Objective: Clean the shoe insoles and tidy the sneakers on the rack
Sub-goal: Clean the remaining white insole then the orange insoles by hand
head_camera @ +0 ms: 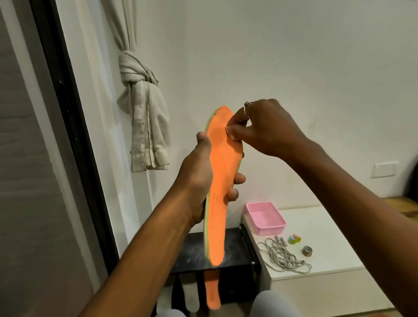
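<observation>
The left hand (pixel 200 182) grips an orange insole (pixel 224 157) around its middle, fingers (pixel 237 178) curled over its edge, holding it upright in the air above the black rack (pixel 238 249). The right hand (pixel 263 128) pinches the insole near its upper end. A second orange insole (pixel 212 294) shows under the rack's top. Grey laces (pixel 279 255) and a pink tray (pixel 267 225) lie near the white table's (pixel 323 236) left edge.
</observation>
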`<state>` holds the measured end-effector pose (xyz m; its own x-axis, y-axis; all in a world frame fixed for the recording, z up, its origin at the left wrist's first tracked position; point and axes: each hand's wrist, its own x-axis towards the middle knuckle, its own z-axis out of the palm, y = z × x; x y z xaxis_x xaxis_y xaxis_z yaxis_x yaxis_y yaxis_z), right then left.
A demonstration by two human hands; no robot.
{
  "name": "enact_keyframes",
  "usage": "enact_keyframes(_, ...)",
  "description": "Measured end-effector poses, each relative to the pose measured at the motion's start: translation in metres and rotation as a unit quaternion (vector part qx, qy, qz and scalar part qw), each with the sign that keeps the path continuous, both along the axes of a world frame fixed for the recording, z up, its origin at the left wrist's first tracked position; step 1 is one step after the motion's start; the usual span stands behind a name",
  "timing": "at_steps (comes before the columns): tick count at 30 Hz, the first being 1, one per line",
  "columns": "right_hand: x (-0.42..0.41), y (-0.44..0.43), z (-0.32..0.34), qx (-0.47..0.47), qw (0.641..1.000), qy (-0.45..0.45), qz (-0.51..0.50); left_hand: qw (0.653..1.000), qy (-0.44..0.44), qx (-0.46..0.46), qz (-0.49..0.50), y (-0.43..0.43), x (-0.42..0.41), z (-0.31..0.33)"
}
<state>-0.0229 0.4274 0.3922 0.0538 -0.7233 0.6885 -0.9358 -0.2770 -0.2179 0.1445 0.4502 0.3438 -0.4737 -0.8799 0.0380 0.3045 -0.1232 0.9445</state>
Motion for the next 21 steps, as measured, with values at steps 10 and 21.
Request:
enact_keyframes(10,-0.003,-0.004,0.0,-0.024,1.0,-0.003,-0.013,1.0,-0.014,-0.005,-0.017,0.0,-0.002,-0.002)
enact_keyframes(21,0.014,-0.013,-0.01,-0.094,0.987,-0.109,0.074,0.999,-0.037,-0.01,-0.026,0.0,-0.004,-0.003)
